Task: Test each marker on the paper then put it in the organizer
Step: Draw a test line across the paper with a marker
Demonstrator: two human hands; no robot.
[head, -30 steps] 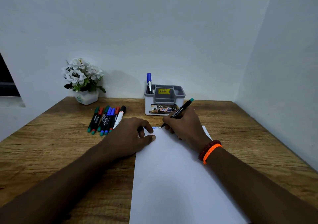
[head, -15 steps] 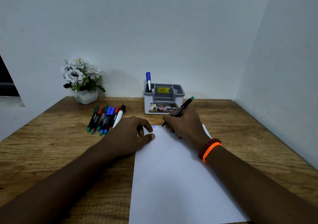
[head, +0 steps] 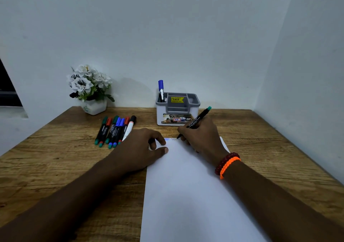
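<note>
A white sheet of paper point(head: 186, 189) lies on the wooden table. My right hand point(head: 202, 138) grips a black marker with a teal end point(head: 198, 120), its tip touching the paper's top edge beside a dark zigzag point(head: 174, 139) and a blue scribble point(head: 167, 139). My left hand point(head: 137, 149) presses on the paper's top left corner, fingers curled, thumb flat. The grey and white organizer point(head: 177, 109) stands behind, with one blue-capped marker point(head: 161, 90) upright in its left slot. Several capped markers point(head: 115, 131) lie in a row to the left.
A small white pot of white flowers point(head: 90, 91) stands at the back left by the wall. Walls close the table at the back and the right. Bare wood shows at the right of the paper and at the front left.
The marker tip has drawn a short dark zigzag to the right of the blue scribble. My left hand has kept its place on the paper.
</note>
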